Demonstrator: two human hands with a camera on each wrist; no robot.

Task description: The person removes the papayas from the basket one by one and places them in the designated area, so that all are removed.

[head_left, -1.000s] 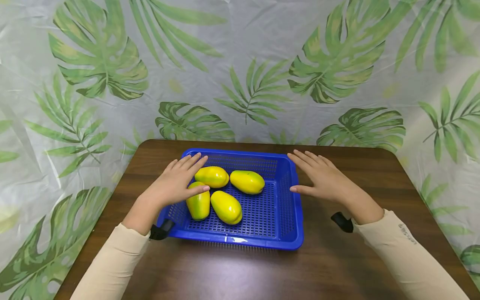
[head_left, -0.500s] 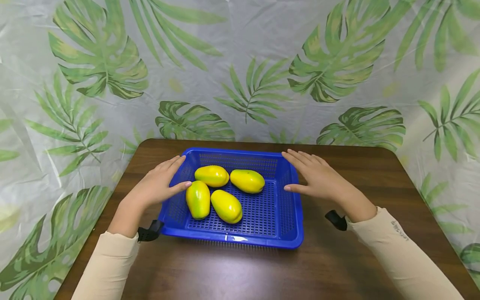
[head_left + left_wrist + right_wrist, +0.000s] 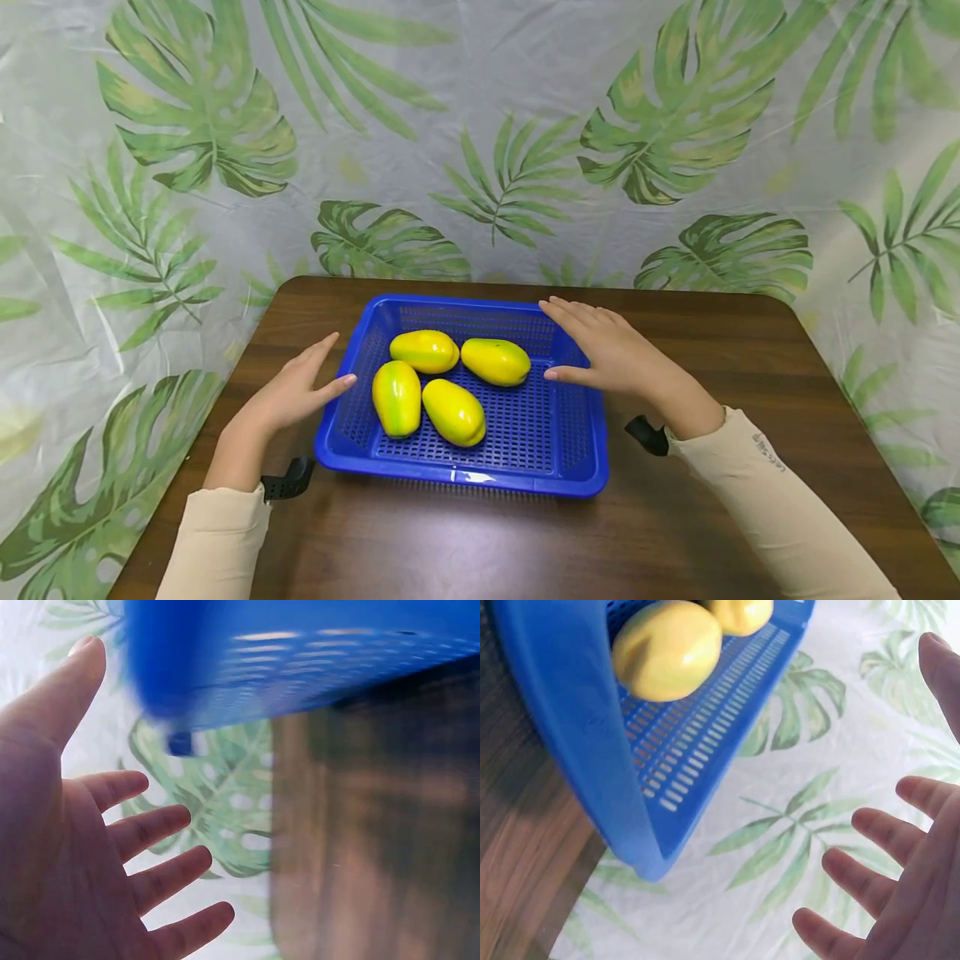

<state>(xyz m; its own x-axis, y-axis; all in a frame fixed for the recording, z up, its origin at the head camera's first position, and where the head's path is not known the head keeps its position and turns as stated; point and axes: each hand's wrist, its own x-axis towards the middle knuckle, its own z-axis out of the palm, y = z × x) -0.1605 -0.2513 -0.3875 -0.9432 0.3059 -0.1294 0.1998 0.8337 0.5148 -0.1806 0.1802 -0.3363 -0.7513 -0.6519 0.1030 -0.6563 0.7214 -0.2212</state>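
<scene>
A blue plastic basket [image 3: 525, 483] with slotted walls stands on the wooden table. Inside it lie several glossy yellow-green papayas [image 3: 454, 412], spread over its left and middle part. My left hand [image 3: 288, 393] is just beyond the basket's left side, fingers straight and thumb apart, holding nothing. Over the right rim reaches my right hand [image 3: 611, 354], likewise spread, its fingertips overlapping the basket's back right corner in the head view. Gaps show between the fingers of the left hand [image 3: 127, 855] and the basket wall [image 3: 337, 667] in the left wrist view.
The dark brown table [image 3: 450, 550] runs back to a hanging sheet [image 3: 517, 67] printed with green leaves. Each wrist wears a black strap, such as the left strap [image 3: 288, 481]. The basket sits toward the table's back edge.
My left hand has moved left and a little nearer, from over the papayas to outside the basket. The right hand has drifted left over the basket's right rim. Basket and papayas have stayed put.
</scene>
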